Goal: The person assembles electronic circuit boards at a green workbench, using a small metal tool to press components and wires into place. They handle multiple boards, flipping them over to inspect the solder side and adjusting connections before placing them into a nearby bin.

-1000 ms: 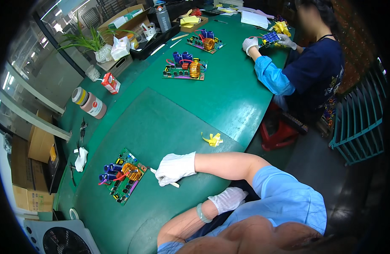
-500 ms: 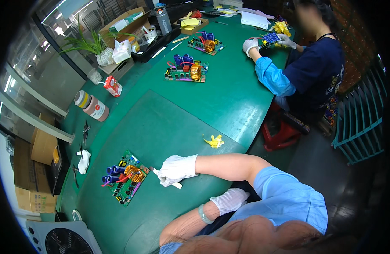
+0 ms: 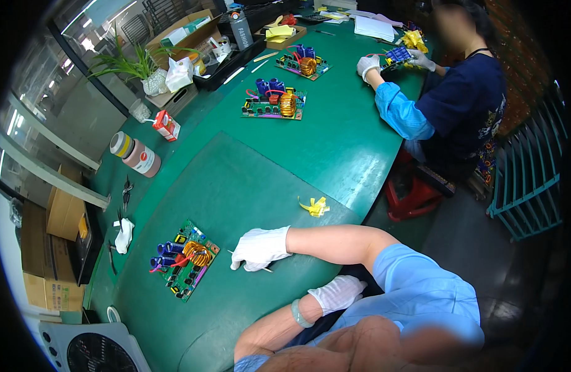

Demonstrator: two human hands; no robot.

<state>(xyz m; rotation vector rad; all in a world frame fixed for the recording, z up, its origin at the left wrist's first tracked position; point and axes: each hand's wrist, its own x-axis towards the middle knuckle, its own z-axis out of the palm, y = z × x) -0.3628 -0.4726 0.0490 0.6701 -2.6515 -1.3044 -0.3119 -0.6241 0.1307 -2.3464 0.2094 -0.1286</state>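
Head view puts the circuit board (image 3: 185,260) on the green mat (image 3: 248,180), to the left of the right hand (image 3: 259,248) and just apart from it. I see it lying at a slant, crowded with parts: blue cylinders (image 3: 166,253) toward the left, a thick copper-coloured coil (image 3: 197,254) on the other side, a red block (image 3: 180,260) between, a purple strip (image 3: 199,274) along the lower right edge and a pinkish-red wire (image 3: 154,270) looping out at the left. The gloved right hand's fingers curl around a slim pale tool (image 3: 269,270); only its ends poke out, so I can't swear to its kind. The gloved left hand (image 3: 339,294), a pale bracelet (image 3: 300,314) behind it, lies below the right forearm (image 3: 338,240) in my frame; I can't tell how its fingers stand.
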